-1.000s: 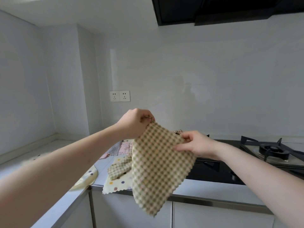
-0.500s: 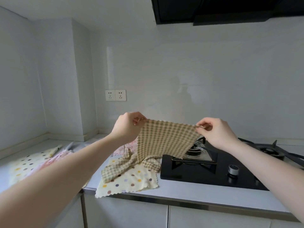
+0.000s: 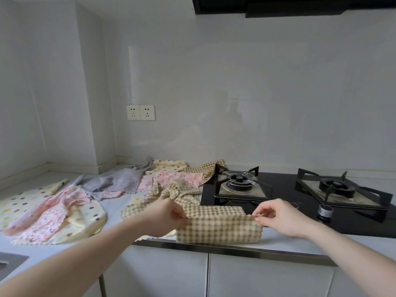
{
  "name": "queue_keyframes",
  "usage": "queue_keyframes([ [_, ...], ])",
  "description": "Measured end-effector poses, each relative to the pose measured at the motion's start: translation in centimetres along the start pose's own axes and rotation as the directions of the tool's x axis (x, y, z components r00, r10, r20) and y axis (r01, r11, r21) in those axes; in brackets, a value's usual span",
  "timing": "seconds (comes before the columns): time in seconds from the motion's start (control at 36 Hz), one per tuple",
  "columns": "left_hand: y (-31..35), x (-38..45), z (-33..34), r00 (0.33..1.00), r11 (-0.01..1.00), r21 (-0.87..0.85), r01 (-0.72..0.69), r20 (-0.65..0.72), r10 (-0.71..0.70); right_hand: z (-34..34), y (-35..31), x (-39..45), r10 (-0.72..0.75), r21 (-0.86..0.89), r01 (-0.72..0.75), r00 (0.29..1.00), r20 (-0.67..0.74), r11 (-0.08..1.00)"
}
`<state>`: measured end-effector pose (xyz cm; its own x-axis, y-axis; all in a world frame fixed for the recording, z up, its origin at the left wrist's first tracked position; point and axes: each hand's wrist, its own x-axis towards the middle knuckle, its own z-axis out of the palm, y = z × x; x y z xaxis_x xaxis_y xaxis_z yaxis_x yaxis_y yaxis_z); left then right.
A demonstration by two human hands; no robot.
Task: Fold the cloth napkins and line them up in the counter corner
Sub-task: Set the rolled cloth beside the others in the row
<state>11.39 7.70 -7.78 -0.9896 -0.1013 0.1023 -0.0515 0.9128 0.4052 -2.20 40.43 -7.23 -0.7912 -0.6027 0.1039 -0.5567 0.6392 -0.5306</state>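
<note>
Checked napkin (image 3: pixel 218 226) doubled over at the counter (image 3: pixel 300 239) front edge, six o'clock of the hob (image 3: pixel 300 189).
We pinch its top fold at both ends, left hand (image 3: pixel 165 217) and right hand (image 3: pixel 278 217) clamped on the cloth, probably to square the edges; unfolded napkins (image 3: pixel 120 183) wait at ten o'clock.

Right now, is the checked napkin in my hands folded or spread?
Folded: the checked napkin lies doubled on the counter edge, both hands pinching its upper corners.
</note>
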Motion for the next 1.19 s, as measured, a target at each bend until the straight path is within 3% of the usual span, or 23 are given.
queue_keyframes([
  [0.28, -0.9, 3.3, 1.0, 0.981, 0.990, -0.072, 0.117, -0.145, -0.127, 2.9, 1.3, 4.7, 0.143, 0.184, -0.102, 0.963, -0.229, 0.978],
  [0.58, -1.8, 6.0, 3.4, 0.945, 0.966, -0.067, 0.249, -0.202, -0.257, 6.3, 1.6, 8.2, 0.222, 0.246, -0.141, 0.914, -0.341, 0.959],
  [0.78, -3.5, 7.0, 5.2, 0.917, 0.955, -0.087, 0.283, -0.266, -0.296, 8.4, 2.7, 9.1, 0.237, 0.164, -0.187, 0.897, -0.373, 0.968],
  [0.89, -4.3, 7.1, 6.5, 0.926, 0.964, -0.116, 0.240, -0.272, -0.263, 9.7, 3.3, 9.0, 0.187, 0.000, -0.208, 0.881, -0.435, 0.978],
  [1.08, -5.2, 7.6, 7.2, 0.941, 0.973, -0.095, 0.208, -0.252, -0.226, 10.2, 3.2, 9.2, 0.152, -0.230, -0.257, 0.907, -0.393, 0.939],
  [1.19, -5.5, 7.7, 7.5, 0.936, 0.977, -0.114, 0.178, -0.286, -0.204, 10.3, 3.4, 9.3, 0.148, -0.256, -0.260, 0.911, -0.385, 0.931],
])
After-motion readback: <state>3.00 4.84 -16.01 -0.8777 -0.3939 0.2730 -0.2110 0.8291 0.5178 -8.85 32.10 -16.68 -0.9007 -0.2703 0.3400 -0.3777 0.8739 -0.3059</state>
